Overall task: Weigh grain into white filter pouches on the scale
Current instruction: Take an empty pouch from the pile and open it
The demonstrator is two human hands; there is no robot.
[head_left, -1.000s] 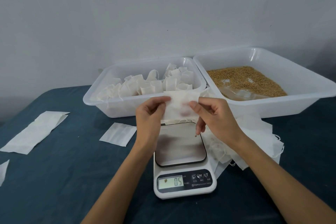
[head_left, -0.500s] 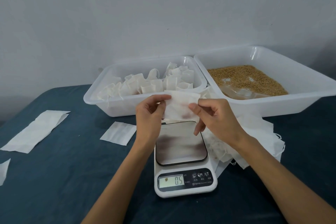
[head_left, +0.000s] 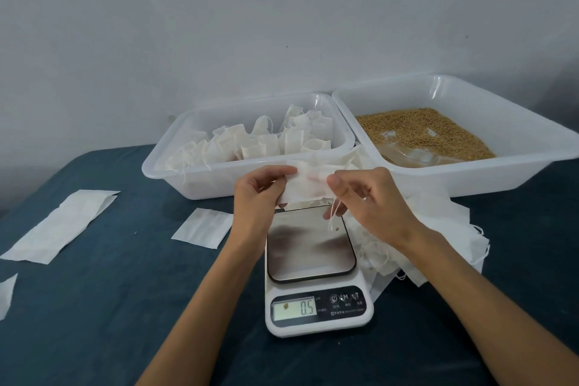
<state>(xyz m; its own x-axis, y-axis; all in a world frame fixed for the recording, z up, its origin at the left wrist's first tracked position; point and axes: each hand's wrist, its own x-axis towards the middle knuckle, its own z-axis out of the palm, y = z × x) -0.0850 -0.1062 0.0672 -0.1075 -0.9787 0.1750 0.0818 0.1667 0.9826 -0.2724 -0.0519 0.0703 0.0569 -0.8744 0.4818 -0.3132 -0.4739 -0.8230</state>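
The left hand [head_left: 257, 194] and right hand [head_left: 369, 197] are both pinching an empty white pouch [head_left: 308, 186] above the scale [head_left: 313, 260].

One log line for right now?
step: opening pouch | left hand: pinching pouch | right hand: pinching pouch | scale: platform bare | grain: in bin

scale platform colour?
Shiny silver metal with a dark rim, on the scale with a white body. The platform shows best in the head view.
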